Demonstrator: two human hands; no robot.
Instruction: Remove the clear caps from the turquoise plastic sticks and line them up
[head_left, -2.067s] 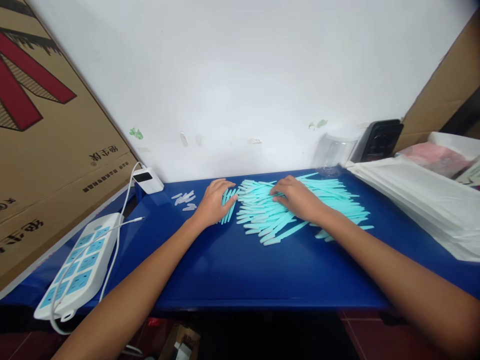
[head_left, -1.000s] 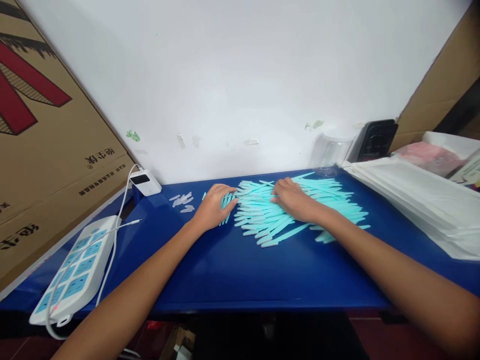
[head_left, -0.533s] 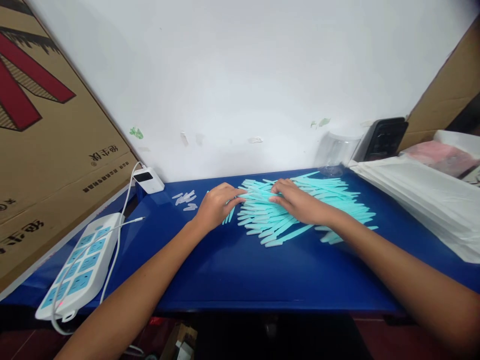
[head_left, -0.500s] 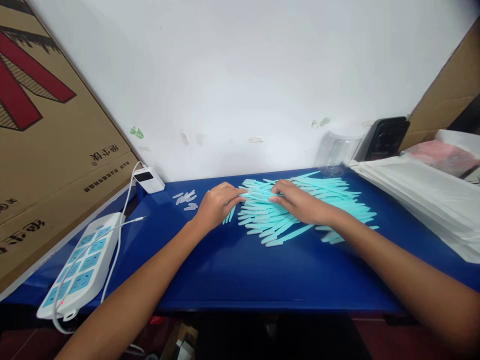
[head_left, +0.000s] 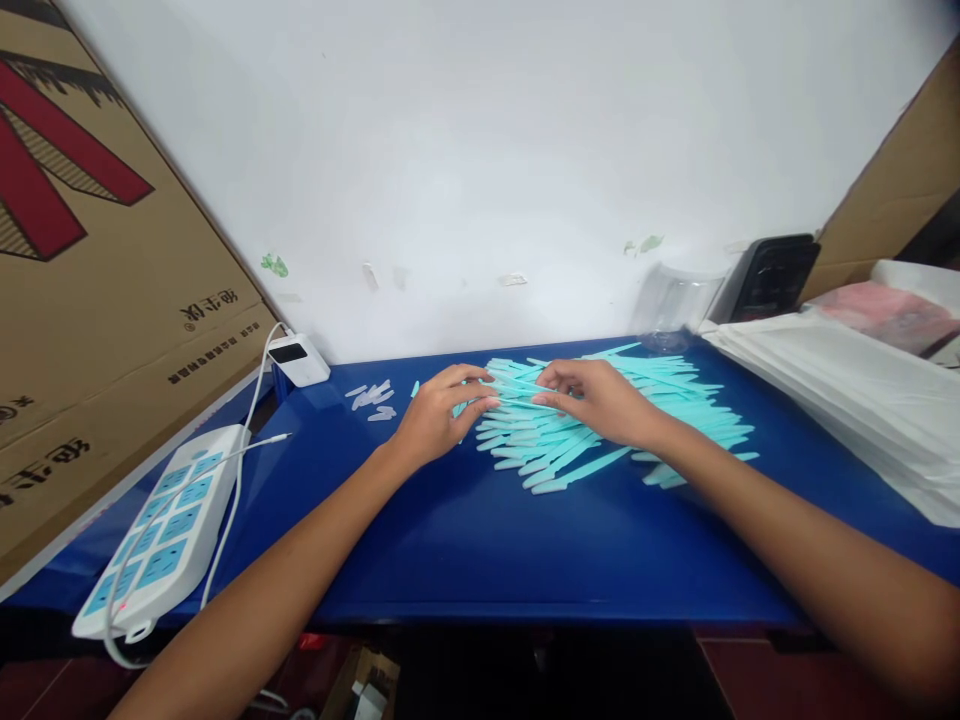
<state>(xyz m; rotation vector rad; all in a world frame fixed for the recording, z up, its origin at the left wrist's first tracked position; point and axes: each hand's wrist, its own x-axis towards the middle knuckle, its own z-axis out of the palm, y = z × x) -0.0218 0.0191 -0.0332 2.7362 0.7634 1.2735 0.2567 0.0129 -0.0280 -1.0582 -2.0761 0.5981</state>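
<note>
A broad pile of turquoise eyebrow razors (head_left: 555, 460) with pale, translucent ends lies on the blue table. Over the pile's left part, my left hand (head_left: 442, 410) closes thumb and fingertips at the left end of one slim razor (head_left: 516, 393). My right hand (head_left: 600, 400) pinches the other end of it between thumb and curled fingers. That razor blends with those beneath, so its exact outline is hard to make out. Left of my left hand lie several small translucent caps (head_left: 371, 395). Some turquoise razors are partly hidden behind that hand.
A white power strip (head_left: 169, 530) with a cable lies at the left, by a small white device (head_left: 300, 360) and a large cardboard box (head_left: 112, 300). Against the wall stand a clear container (head_left: 679, 300) and a black object (head_left: 776, 275). White sheets (head_left: 840, 400) are stacked right.
My left fingers have spread a little and shifted slightly right at the razor's end. My right hand has moved slightly left. The pile looks the same.
</note>
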